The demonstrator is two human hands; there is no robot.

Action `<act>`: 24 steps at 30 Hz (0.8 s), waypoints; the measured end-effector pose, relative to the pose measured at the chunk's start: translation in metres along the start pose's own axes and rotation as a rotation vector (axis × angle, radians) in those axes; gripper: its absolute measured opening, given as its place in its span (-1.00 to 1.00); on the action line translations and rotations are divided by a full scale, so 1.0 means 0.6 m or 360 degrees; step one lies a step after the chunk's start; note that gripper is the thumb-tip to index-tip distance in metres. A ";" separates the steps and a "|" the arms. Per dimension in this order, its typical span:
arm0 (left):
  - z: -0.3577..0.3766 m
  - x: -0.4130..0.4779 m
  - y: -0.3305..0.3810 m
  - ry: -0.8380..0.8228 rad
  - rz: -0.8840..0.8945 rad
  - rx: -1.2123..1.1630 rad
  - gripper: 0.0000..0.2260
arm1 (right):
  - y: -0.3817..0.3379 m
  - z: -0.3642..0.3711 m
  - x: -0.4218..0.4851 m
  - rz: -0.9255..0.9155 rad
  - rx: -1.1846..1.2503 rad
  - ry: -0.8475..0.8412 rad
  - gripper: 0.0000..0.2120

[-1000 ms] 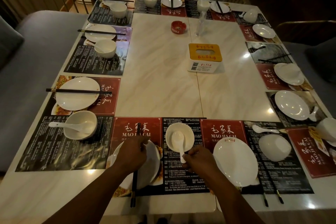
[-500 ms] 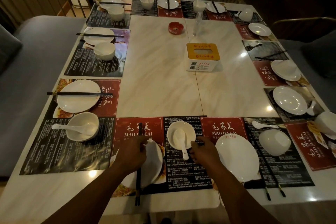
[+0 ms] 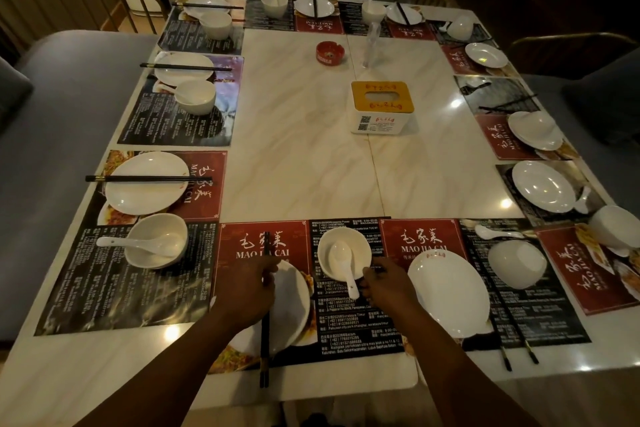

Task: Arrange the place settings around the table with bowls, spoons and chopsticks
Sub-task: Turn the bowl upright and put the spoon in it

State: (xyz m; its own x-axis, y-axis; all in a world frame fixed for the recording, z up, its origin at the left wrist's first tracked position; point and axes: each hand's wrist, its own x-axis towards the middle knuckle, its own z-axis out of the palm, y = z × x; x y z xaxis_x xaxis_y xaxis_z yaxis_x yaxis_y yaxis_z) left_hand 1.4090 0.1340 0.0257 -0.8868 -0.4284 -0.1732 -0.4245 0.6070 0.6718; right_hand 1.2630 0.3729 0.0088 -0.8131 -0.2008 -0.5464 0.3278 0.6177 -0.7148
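Note:
At the near edge, a white bowl with a white spoon in it stands on a dark placemat. The spoon's handle points toward me. My right hand lies at the bowl's near right side, fingertips against the rim beside the spoon handle. Left of the bowl, a white plate carries a pair of black chopsticks laid lengthwise across it. My left hand pinches those chopsticks over the plate. To the right lie another plate, an upturned bowl, a loose spoon and chopsticks.
Placemats with plates, bowls, spoons and chopsticks line the marble table on all sides. A tissue box, a red ashtray and a clear bottle stand in the middle. Grey seats flank the left and right.
My right hand has let go of the spoon handle and shifted to the bowl's near right side. My left hand stays on the chopsticks over the plate.

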 end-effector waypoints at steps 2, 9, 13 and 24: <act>0.005 0.005 0.016 0.0035 0.0043 0.0005 -0.72 | 0.008 -0.011 -0.014 0.0024 -0.0025 -0.0028 -0.85; 0.041 0.046 0.114 0.0011 0.0278 -0.0053 -0.73 | 0.054 -0.123 -0.054 -0.0101 -0.0540 -0.0080 -0.90; 0.080 0.062 0.189 0.0047 0.0372 -0.0056 -0.72 | 0.093 -0.218 -0.046 -0.0071 -0.0643 0.0122 -0.91; 0.282 0.055 0.344 -0.0291 0.0229 0.0146 -0.74 | 0.179 -0.384 0.086 -0.0529 -0.0907 0.0321 -0.93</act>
State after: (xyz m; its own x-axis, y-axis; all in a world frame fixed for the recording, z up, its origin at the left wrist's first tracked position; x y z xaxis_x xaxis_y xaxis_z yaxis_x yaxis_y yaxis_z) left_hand 1.2610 0.3581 0.0369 -0.9541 -0.2100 -0.2135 -0.2988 0.7146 0.6325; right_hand 1.1453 0.6041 0.0044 -0.9185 -0.3371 -0.2066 -0.2132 0.8624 -0.4592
